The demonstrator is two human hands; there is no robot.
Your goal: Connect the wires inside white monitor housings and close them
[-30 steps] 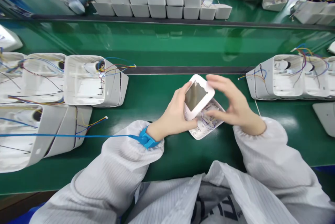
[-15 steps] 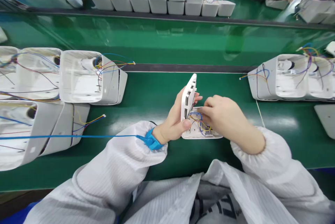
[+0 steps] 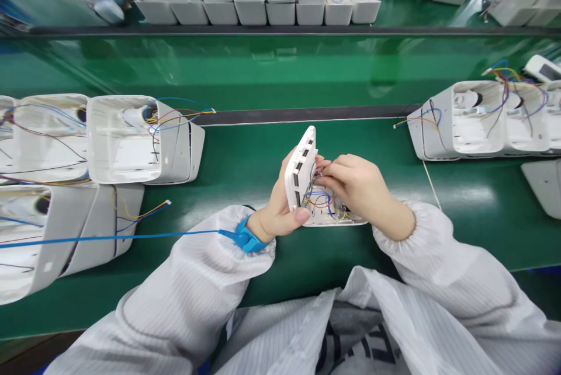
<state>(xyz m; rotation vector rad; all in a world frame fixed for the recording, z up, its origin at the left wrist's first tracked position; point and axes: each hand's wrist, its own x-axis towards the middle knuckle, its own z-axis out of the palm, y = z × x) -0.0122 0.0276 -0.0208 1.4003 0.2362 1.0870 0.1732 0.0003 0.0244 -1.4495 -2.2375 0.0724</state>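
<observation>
A: So, how far along did the work stand?

B: Partway, in my judgement. Coloured wires (image 3: 323, 193) lay looped inside the white base (image 3: 335, 223), which rested on the green bench (image 3: 245, 170). The cover (image 3: 300, 166) stood tilted up at the left side of the base, so the two were not closed together. Contact between them could not be told.

A: State of each hand?

B: The left hand (image 3: 277, 211) gripped the cover. The right hand (image 3: 357, 185) had its fingertips closed in a pinch at the cover's inner side; what, if anything, sat between them was too small to tell.

A: Counts?

B: Cover, one; base, one. Wires, several, too tangled to number. Left-side cases (image 3: 182, 147), four in view, some cut by the edge. Right-side cases (image 3: 433, 127), three, the last cut off. Far side: the lowest row of white boxes (image 3: 251, 14) numbered eight; those stacked above overlapped, so no firm total.

A: Anything beside those?

B: One white panel (image 3: 544, 187) near the right-side cases, partly out of view.
</observation>
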